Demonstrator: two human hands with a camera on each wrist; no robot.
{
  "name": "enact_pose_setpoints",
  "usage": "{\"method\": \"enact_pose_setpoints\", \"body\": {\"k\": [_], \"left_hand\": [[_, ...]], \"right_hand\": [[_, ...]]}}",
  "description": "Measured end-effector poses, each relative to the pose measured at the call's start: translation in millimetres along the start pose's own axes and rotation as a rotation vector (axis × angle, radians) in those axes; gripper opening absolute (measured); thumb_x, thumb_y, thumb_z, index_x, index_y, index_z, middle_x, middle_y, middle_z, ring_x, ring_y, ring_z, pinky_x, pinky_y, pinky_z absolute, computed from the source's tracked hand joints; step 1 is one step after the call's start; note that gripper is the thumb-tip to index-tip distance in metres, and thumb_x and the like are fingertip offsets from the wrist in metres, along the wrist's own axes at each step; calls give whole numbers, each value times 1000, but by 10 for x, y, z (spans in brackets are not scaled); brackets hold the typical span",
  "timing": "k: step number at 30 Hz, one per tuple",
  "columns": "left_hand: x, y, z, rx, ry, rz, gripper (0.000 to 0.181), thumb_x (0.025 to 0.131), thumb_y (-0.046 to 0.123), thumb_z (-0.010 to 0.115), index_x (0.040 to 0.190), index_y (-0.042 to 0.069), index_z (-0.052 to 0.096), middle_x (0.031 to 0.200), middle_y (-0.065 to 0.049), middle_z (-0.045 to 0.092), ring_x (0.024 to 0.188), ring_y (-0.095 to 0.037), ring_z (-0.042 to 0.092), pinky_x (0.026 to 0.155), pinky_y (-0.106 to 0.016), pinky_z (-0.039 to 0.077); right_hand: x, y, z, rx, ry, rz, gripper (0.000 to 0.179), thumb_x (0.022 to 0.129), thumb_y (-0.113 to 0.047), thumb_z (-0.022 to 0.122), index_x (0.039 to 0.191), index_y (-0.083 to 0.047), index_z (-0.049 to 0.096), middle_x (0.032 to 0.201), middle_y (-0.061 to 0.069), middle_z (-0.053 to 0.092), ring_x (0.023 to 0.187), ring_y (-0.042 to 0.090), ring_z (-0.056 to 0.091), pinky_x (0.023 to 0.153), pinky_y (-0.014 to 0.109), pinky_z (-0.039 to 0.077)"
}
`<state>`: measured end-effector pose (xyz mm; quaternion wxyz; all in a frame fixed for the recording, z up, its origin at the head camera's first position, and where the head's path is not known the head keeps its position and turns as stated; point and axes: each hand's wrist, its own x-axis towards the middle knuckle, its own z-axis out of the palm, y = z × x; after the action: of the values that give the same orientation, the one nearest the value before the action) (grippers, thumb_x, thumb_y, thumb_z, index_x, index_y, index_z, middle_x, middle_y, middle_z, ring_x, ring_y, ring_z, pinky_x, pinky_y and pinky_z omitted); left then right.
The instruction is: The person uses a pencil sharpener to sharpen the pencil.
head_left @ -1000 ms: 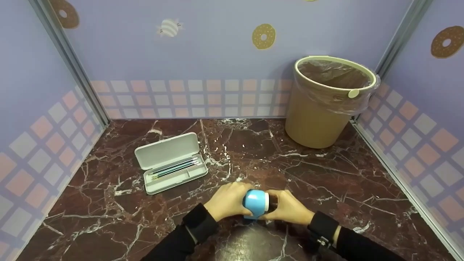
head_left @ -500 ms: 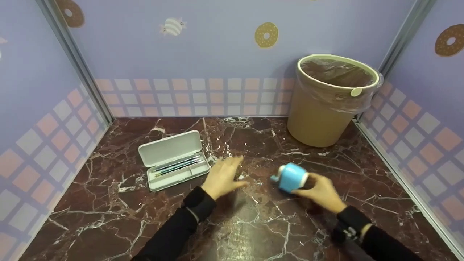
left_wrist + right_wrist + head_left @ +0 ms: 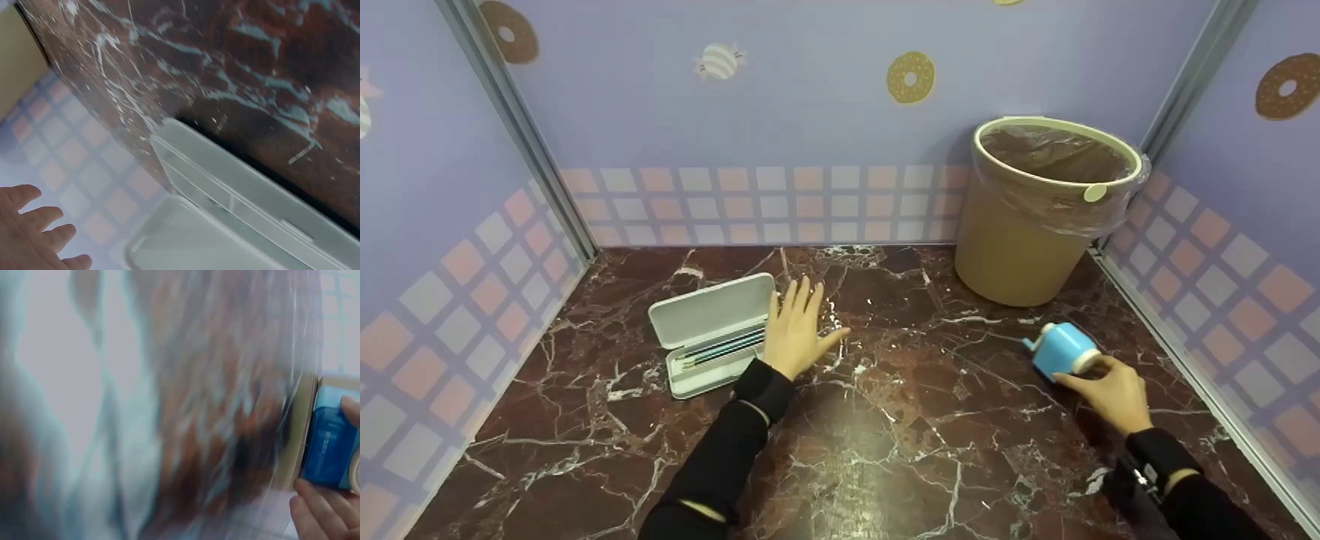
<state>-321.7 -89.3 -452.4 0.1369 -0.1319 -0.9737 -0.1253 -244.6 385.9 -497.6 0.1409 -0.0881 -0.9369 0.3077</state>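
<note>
A blue pencil sharpener (image 3: 1065,351) with a small crank on its left side is at the right of the table. My right hand (image 3: 1114,390) grips it by its white-ringed end; whether it touches the tabletop I cannot tell. The right wrist view shows the sharpener's blue body (image 3: 329,444) at its right edge. My left hand (image 3: 795,334) has its fingers spread and straight, covering the right end of an open white pencil case (image 3: 697,315). Several pencils (image 3: 720,349) lie inside the case. In the left wrist view the case (image 3: 191,163) is near the fingers (image 3: 45,216).
A tan bin (image 3: 1012,255) with a clear plastic liner stands at the back right, beyond the sharpener. Patterned walls (image 3: 840,112) with metal corner posts enclose the dark marble table (image 3: 885,450) at the back and sides.
From between both hands, the sharpener has gone rightward in my right hand. My left hand has let go of it, spread its fingers and moved up and left to the pencil case.
</note>
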Motion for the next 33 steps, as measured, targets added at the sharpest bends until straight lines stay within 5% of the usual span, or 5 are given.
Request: {"method": "enact_pose_setpoints", "body": {"k": [11, 20, 26, 33], "left_hand": [[121, -111, 33, 3, 37, -42, 88, 94, 63, 60, 160, 12, 33, 168, -17, 30, 158, -36, 26, 130, -59, 14], [139, -143, 10, 18, 18, -89, 88, 93, 63, 59, 161, 13, 32, 169, -16, 28, 159, -35, 24, 130, -58, 11], [131, -193, 11, 6, -2, -106, 89, 93, 65, 58, 161, 12, 32, 169, -16, 28, 160, -36, 23, 130, -59, 11], [125, -209, 8, -9, 7, -98, 88, 95, 62, 58, 161, 10, 31, 168, -19, 30, 159, -37, 23, 130, -60, 11]], "right_hand": [[-61, 190, -69, -5, 90, 124, 68, 80, -41, 85, 118, 11, 64, 121, 38, 66, 101, 54, 66, 90, 63, 49], [-14, 147, -43, -25, 45, 102, 81, 82, -43, 82, 129, 18, 55, 123, 43, 62, 105, 59, 63, 91, 67, 48], [33, 73, -53, 33, -9, 120, 99, 89, -48, 75, 151, 15, 31, 134, 45, 51, 117, 60, 55, 98, 68, 44], [249, -196, -39, -52, 103, -7, 96, 89, -54, 72, 152, 9, 35, 150, 40, 40, 134, 57, 43, 109, 67, 36]]}}
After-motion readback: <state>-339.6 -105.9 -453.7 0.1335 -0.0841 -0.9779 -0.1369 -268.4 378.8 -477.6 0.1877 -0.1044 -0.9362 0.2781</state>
